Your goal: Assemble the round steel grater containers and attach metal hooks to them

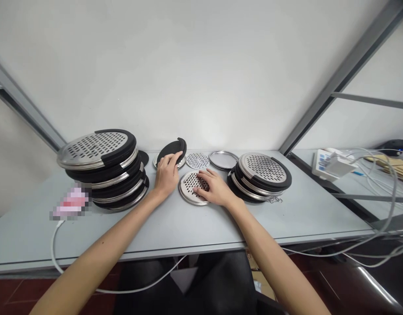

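My left hand (167,174) has its fingers closed on a round black disc (168,148) with a thick black rim piece on its far right side. That disc is tilted up over a shiny metal ring, which it partly hides. My right hand (214,187) lies over a round perforated metal plate (188,187) flat on the table, thumb and fingers apart and touching its top. Behind it are a thin perforated sheet (197,161) and a shallow metal ring or tray (224,160).
A tall stack of perforated discs with black rims (106,170) stands on the left, a lower stack (263,175) on the right. A blurred pink object (72,202) with a white cable lies at left. A power strip (323,164) and cables are at right, beyond grey frame bars.
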`<state>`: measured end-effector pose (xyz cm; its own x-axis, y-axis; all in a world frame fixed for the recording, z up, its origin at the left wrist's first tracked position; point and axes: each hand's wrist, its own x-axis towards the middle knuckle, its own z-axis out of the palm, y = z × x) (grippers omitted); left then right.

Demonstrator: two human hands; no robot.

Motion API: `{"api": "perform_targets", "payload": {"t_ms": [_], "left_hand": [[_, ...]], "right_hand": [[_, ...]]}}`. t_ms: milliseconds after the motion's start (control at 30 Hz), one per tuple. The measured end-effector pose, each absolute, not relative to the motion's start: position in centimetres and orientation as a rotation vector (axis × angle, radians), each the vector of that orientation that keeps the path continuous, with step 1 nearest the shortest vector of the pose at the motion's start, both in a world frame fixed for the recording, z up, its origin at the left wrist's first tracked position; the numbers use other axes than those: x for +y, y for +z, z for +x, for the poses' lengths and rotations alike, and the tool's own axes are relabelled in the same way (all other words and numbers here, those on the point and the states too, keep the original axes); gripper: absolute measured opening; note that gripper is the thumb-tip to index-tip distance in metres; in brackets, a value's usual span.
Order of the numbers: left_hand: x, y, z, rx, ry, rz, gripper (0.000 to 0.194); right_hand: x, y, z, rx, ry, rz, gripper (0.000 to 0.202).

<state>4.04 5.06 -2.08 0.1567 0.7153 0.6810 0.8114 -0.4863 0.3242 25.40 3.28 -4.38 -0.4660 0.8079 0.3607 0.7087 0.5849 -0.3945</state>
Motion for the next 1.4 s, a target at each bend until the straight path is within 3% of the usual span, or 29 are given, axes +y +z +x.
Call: {"api": "perform_targets", "payload": {"t_ms": [133, 400, 667, 933, 1167, 1400], "left_hand": [[3.2, -2.8, 2.7, -1.338, -1.169, -2.458, 0.052], [0.8, -3.3, 0.6, -1.185, -1.199, -2.631, 0.053], [-0.7, -3.0, -1.1, -1.148, -1.182, -2.745, 0.051], [-1.4, -2.8, -1.2, -1.138, -1.109, -2.848, 0.043], [-1.8, -2.5, -1.3, -1.167, -1.079, -2.985, 0.037], [-2.1, -1.6, -1.7, -1.258, -1.156, -3.068, 0.033]], "right_hand": [[2.9, -3.9, 25.2, -2.338, 0.262, -1.070, 0.062], [2.2, -3.0, 24.7, -2.496, 0.347, -0.863, 0.090], [2.6, -2.8, 25.8, -2.475, 0.300, -0.981, 0.074], [2.9, -3.5, 25.9, -2.441, 0.269, -1.051, 0.076], [2.4, -2.0, 25.6, -2.465, 0.350, -0.922, 0.034], [2.0, -1.6, 25.7, -2.432, 0.375, -0.921, 0.035]]}}
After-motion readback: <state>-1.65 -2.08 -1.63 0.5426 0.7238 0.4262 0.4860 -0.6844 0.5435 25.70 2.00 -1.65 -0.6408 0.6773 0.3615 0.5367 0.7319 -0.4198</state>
